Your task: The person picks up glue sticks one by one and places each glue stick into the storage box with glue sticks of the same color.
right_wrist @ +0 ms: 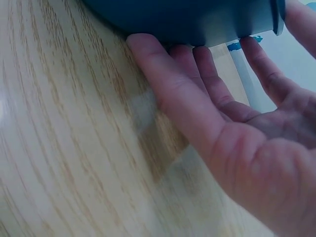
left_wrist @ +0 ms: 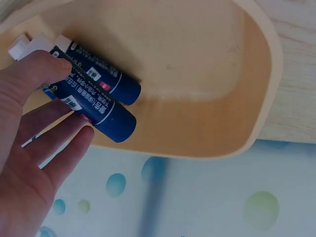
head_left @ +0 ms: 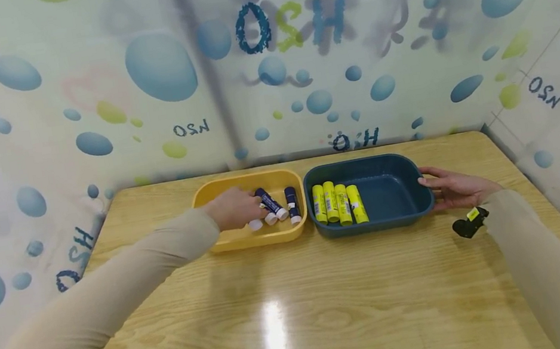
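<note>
My left hand (head_left: 236, 208) reaches into the yellow basin (head_left: 262, 240). In the left wrist view its thumb and fingers pinch a navy glue stick (left_wrist: 94, 106) with a white cap, tilted above the basin floor. Just beside it lies a second navy glue stick (left_wrist: 106, 74). More navy glue sticks with white ends, such as the glue stick (head_left: 292, 204) on the right, rest in that basin. My right hand (head_left: 458, 187) is at the right end of a dark blue basin (head_left: 395, 181), its extended fingertips against the outer wall. Several yellow glue sticks (head_left: 343, 204) line that basin's left side.
Both basins stand side by side near the back edge of the wooden table (head_left: 332, 305). Behind it rises a patterned wall covering (head_left: 247, 101) with blue and green spots. A small black device (head_left: 468, 226) is worn at my right wrist.
</note>
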A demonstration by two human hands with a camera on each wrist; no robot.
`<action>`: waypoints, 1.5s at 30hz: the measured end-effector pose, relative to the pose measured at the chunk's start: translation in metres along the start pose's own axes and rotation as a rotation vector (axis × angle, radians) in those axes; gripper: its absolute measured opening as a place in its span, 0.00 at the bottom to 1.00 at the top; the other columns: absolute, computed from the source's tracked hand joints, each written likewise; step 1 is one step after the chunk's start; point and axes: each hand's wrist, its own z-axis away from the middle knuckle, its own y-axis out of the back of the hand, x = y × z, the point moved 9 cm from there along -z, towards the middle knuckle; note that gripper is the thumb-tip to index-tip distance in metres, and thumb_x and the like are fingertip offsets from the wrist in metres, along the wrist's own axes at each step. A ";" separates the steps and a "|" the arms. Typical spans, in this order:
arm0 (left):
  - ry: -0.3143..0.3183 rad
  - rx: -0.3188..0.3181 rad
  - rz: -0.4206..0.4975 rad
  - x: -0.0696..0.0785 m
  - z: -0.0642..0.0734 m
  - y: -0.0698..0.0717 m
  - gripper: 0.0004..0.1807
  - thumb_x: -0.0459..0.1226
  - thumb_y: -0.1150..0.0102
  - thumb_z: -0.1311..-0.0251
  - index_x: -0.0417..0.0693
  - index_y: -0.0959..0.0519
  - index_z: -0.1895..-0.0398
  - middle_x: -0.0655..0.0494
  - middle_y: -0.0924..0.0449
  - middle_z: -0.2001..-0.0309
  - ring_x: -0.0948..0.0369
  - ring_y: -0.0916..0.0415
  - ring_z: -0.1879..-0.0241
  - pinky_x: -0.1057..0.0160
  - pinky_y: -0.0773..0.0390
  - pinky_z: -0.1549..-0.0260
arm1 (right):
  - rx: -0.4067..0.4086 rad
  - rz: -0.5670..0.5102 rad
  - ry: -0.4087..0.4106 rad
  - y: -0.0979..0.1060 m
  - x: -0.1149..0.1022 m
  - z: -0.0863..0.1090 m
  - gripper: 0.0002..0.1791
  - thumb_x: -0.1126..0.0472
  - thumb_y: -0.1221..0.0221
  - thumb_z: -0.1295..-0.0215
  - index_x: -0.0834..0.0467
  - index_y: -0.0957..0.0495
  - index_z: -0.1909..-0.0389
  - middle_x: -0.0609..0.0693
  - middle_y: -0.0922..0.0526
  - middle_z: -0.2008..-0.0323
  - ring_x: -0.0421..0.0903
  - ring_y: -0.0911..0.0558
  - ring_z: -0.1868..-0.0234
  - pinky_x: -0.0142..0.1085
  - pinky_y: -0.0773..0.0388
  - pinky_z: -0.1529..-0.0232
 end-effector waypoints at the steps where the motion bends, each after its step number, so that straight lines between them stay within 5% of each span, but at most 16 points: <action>1: -0.002 -0.008 0.000 0.000 -0.002 -0.004 0.17 0.34 0.33 0.43 0.55 0.19 0.50 0.53 0.19 0.54 0.55 0.23 0.59 0.59 0.20 0.62 | 0.000 -0.002 0.000 0.000 0.000 0.000 0.30 0.56 0.51 0.25 0.46 0.54 0.29 0.52 0.32 0.46 0.49 0.24 0.50 0.51 0.25 0.47; 11: 0.012 -0.053 0.081 0.005 -0.010 -0.026 0.04 0.35 0.43 0.37 0.51 0.19 0.64 0.54 0.18 0.62 0.58 0.24 0.64 0.61 0.21 0.61 | 0.002 0.038 0.007 -0.004 0.000 -0.002 0.30 0.55 0.51 0.25 0.46 0.54 0.29 0.53 0.34 0.45 0.48 0.24 0.49 0.50 0.25 0.47; 24: 0.069 -0.169 0.033 0.006 -0.018 -0.038 0.08 0.41 0.44 0.33 0.51 0.17 0.58 0.55 0.18 0.61 0.59 0.26 0.68 0.62 0.20 0.64 | -0.013 0.037 0.018 -0.006 0.000 -0.007 0.28 0.56 0.53 0.24 0.46 0.53 0.30 0.53 0.36 0.44 0.48 0.23 0.49 0.50 0.25 0.47; 38: 0.073 0.005 -0.114 -0.002 -0.002 -0.029 0.11 0.32 0.34 0.43 0.53 0.17 0.58 0.52 0.19 0.56 0.56 0.21 0.61 0.59 0.19 0.64 | -0.007 0.046 0.017 -0.003 -0.001 -0.008 0.29 0.55 0.52 0.25 0.45 0.54 0.29 0.51 0.33 0.46 0.47 0.23 0.50 0.49 0.25 0.48; 45: 0.123 0.063 0.012 -0.017 0.016 -0.023 0.15 0.28 0.34 0.45 0.50 0.18 0.54 0.49 0.19 0.55 0.53 0.21 0.59 0.57 0.19 0.64 | -0.009 0.029 0.017 -0.003 0.002 -0.007 0.29 0.55 0.54 0.24 0.46 0.56 0.29 0.52 0.35 0.45 0.47 0.23 0.50 0.48 0.24 0.49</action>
